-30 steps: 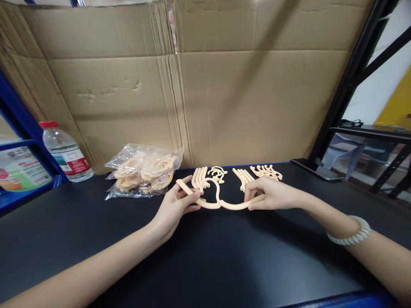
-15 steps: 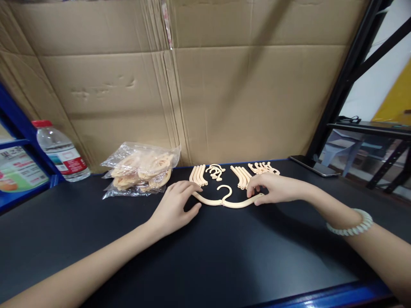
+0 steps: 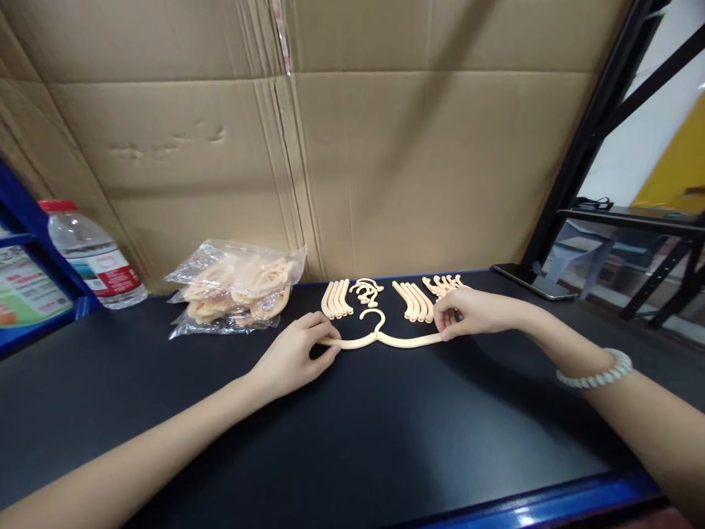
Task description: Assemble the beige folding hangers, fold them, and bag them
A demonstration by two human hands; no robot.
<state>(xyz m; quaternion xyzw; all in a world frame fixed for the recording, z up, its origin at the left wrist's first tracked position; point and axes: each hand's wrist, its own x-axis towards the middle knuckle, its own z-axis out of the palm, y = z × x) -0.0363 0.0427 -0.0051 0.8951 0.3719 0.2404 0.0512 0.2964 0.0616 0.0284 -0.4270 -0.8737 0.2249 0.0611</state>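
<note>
A cream clothes hanger (image 3: 407, 342) lies low over the black table, its hook (image 3: 373, 317) pointing away from me and its two arms spread sideways. Thumb and fingers of my left hand (image 3: 297, 354) pinch the end of its left arm. At the other end, my right hand (image 3: 474, 314) grips the tip of the right arm between thumb and fingers. Just beyond the hanger are loose cream pieces: a row of curved arms (image 3: 336, 299), a small pile of hooks (image 3: 366, 291), a second row of curved arms (image 3: 413, 302) and several small notched pieces (image 3: 440, 283), partly hidden by my right hand.
Clear plastic bags of cream parts (image 3: 236, 286) lie at the back left, beside a water bottle (image 3: 99, 257) with a red cap. A phone (image 3: 533, 281) rests at the back right. Cardboard (image 3: 385, 162) stands along the rear of the black table (image 3: 352, 441).
Both hands have closed on the ends of the hanger, which now looks straighter and wider. My right hand has shifted slightly right. The view has moved a little.
</note>
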